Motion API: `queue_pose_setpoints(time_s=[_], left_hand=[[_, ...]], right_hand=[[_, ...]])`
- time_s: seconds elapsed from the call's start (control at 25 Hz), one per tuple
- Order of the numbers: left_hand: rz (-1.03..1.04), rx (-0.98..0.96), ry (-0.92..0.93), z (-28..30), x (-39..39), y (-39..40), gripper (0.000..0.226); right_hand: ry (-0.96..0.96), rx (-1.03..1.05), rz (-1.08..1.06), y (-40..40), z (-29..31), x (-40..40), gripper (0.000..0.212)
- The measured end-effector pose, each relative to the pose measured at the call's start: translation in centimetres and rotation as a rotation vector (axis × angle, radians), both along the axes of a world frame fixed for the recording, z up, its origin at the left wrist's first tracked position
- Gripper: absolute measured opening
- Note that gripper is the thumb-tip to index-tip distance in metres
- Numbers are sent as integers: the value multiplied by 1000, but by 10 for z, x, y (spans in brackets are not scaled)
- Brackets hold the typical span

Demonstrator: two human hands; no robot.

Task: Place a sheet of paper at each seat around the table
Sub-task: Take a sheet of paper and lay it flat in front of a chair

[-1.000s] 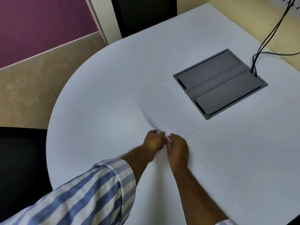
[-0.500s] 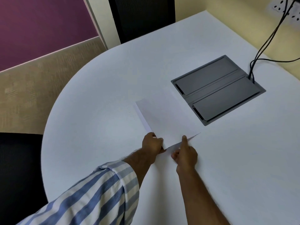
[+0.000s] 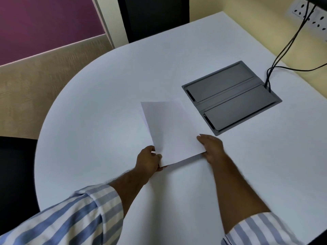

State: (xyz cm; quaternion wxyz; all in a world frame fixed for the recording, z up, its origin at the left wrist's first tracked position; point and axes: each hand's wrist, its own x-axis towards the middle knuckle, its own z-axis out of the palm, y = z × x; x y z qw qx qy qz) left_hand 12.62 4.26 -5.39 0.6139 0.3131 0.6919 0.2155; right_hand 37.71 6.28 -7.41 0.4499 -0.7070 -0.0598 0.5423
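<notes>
A white sheet of paper is held tilted over the middle of the white round-ended table, its near edge raised and casting a shadow. A second white edge shows along its left side, so there may be more than one sheet. My left hand pinches the near left corner. My right hand grips the near right corner, fingers under and beside the edge.
A grey cable box is set into the table to the right of the paper, with black cables running up to wall sockets. A black chair stands at the far side and another black chair at the left.
My hands have spread apart from the paper's near middle to its two corners. The near edge has come up off the table, and the paper now stands more square to me.
</notes>
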Motion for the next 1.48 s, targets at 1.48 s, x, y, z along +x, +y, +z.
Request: queue_pose_setpoints(time_s=[1.48], left_hand=[[250,82,-12,43,-346,-46,35]], right_hand=[[275,-66,-133,-141,61,-447,14]])
